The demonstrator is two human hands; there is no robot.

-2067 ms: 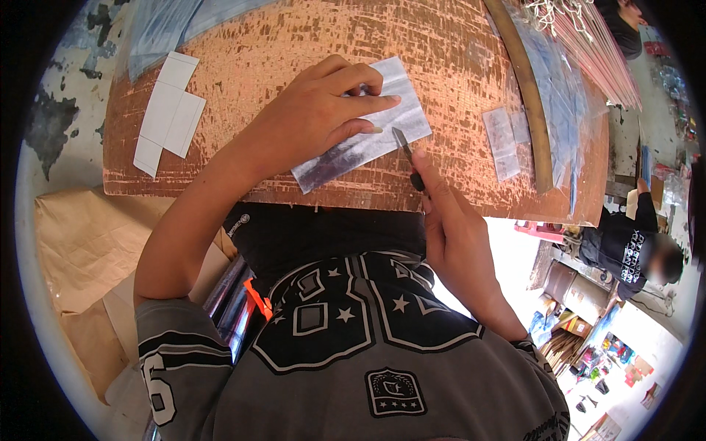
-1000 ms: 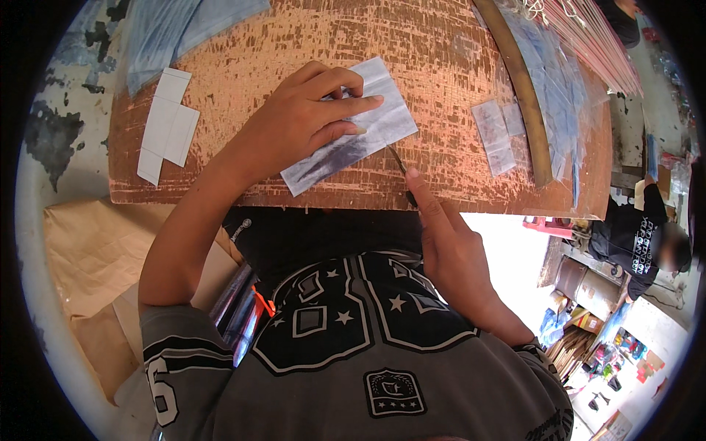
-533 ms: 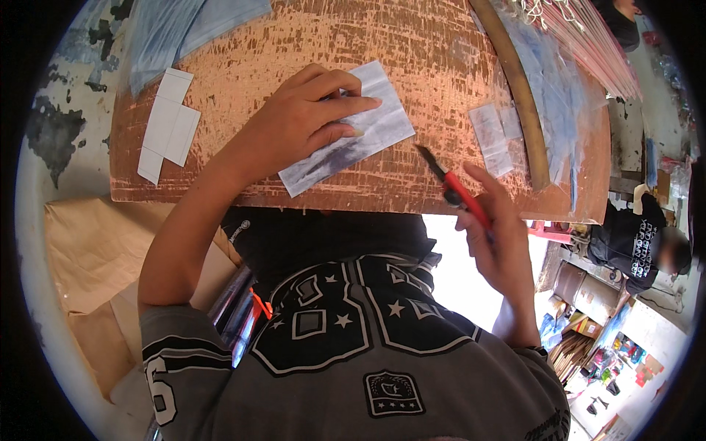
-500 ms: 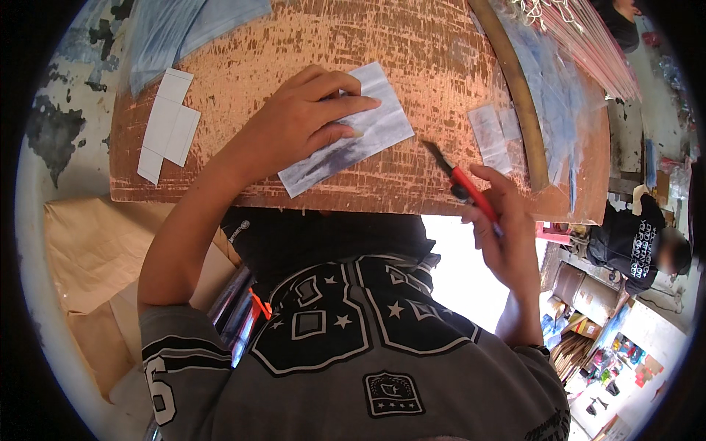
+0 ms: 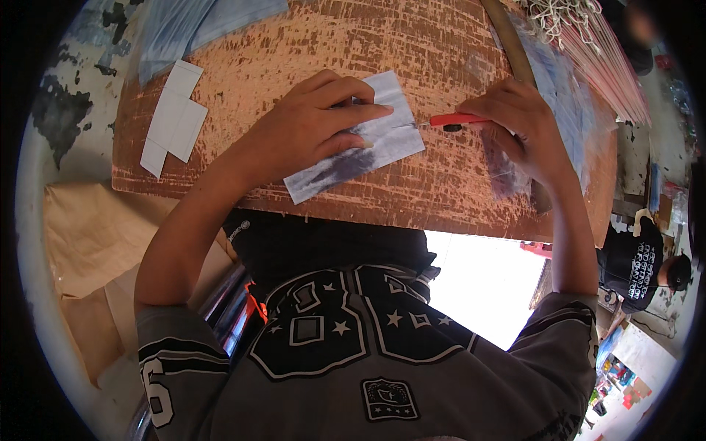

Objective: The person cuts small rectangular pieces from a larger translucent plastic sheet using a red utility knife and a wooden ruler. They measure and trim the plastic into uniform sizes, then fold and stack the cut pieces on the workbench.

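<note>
A grey-and-white rectangular sheet (image 5: 401,103) lies slanted near the table's front edge. My left hand (image 5: 323,121) presses on it, index finger and thumb stretched apart, the other fingers bent; the palm hides part of the sheet. In my right hand (image 5: 518,121) is a red utility knife (image 5: 456,119) with a black slider, pointing left. Its blade tip meets the sheet's right edge, where a short dark line runs inward. Whether this line is a cut or the blade itself, I cannot tell.
On the scratched wooden table (image 5: 250,73), a white card cutout (image 5: 173,121) lies at left. Clear plastic sheets (image 5: 158,37) lie at far left, more at right beside a brown strip (image 5: 511,40). Pink sticks with white strings (image 5: 588,51) lie far right. Another person (image 5: 636,253) is at right.
My right hand has moved up and left, bringing the knife from beside the sheet to its right edge. The knife has turned nearly level. My left hand stays on the sheet.
</note>
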